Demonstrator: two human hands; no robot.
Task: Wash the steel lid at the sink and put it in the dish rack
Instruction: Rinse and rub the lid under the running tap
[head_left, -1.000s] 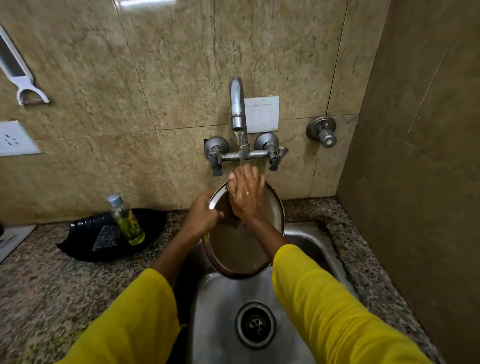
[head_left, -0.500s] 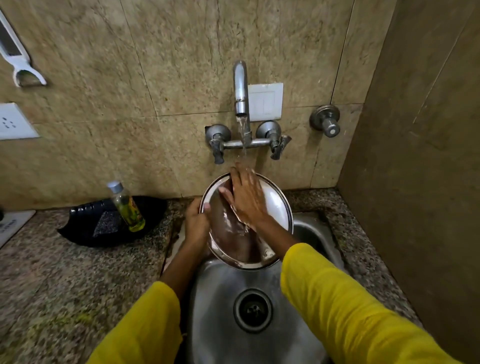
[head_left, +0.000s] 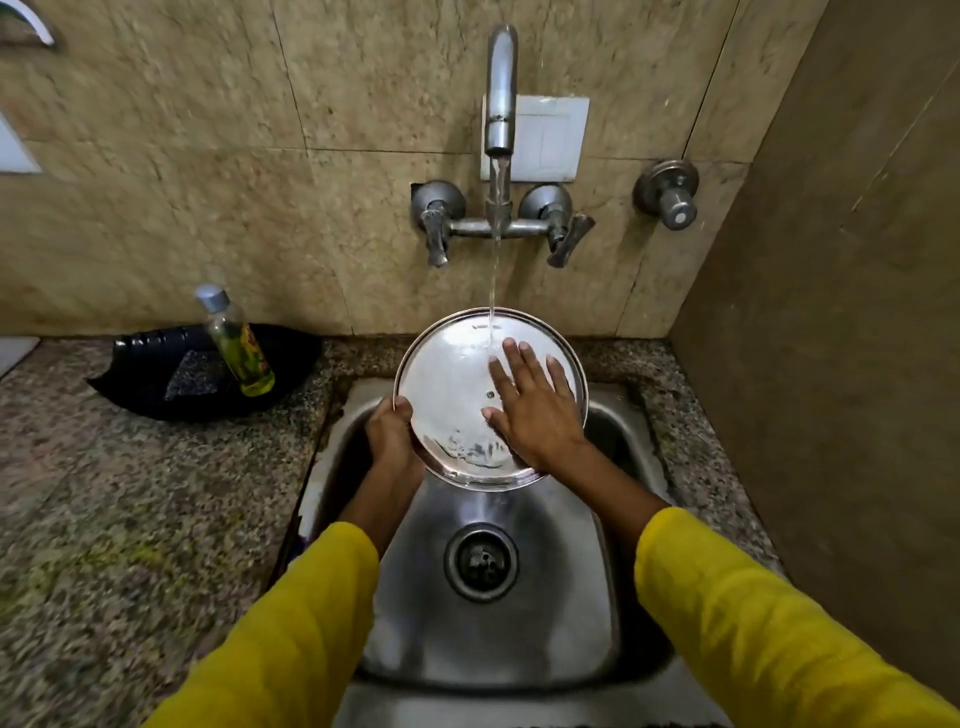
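Observation:
The round steel lid (head_left: 452, 384) is held over the steel sink (head_left: 566, 587), its shiny inner face turned up toward me. My left hand (head_left: 390, 434) grips the lid's left rim. My right hand (head_left: 535, 402) lies flat on the lid's right half with the fingers spread. Water runs from the wall tap (head_left: 501, 88) onto the lid just beyond my right fingertips. No dish rack is in view.
A black tray (head_left: 156, 374) with a grey scrub pad (head_left: 195, 374) and a small bottle of green liquid (head_left: 236, 345) sits on the granite counter (head_left: 130, 509) left of the sink. A brown wall (head_left: 841, 338) stands close on the right. The drain (head_left: 480, 564) lies below the lid.
The lid has tilted flatter and its bright inner face now shows fully. My right hand slid from the lid's middle to its right half. The view has shifted lower.

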